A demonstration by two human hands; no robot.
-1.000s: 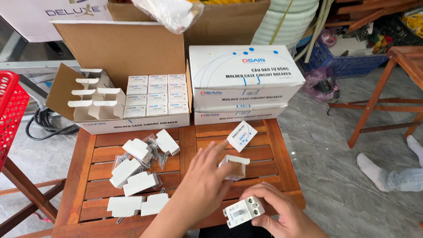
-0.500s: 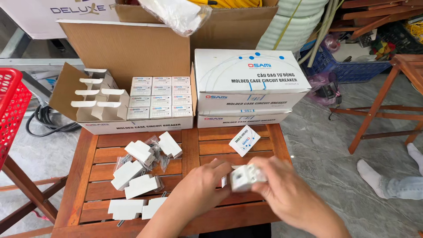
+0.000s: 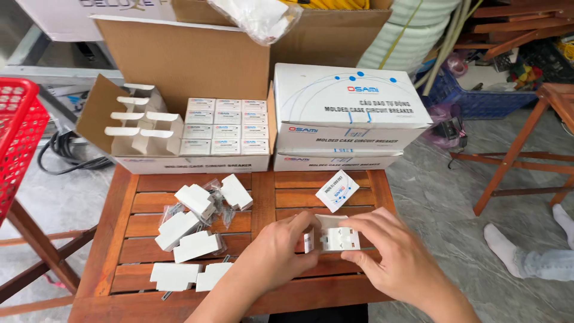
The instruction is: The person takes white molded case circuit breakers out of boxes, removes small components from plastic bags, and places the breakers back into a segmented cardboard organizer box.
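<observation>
Both hands have shifted slightly right: left hand (image 3: 281, 251) and right hand (image 3: 391, 257) clamp the white breaker (image 3: 338, 238), seven unboxed breakers (image 3: 194, 239) lying left, many small boxes (image 3: 226, 127) beyond still packed.

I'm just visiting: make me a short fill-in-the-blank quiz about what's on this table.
1. Both hands, the left hand and right hand, hold one small ____ device.
2. The slatted table is made of ____.
3. The basket at the left edge is ____.

Missing words: white; wood; red
</observation>
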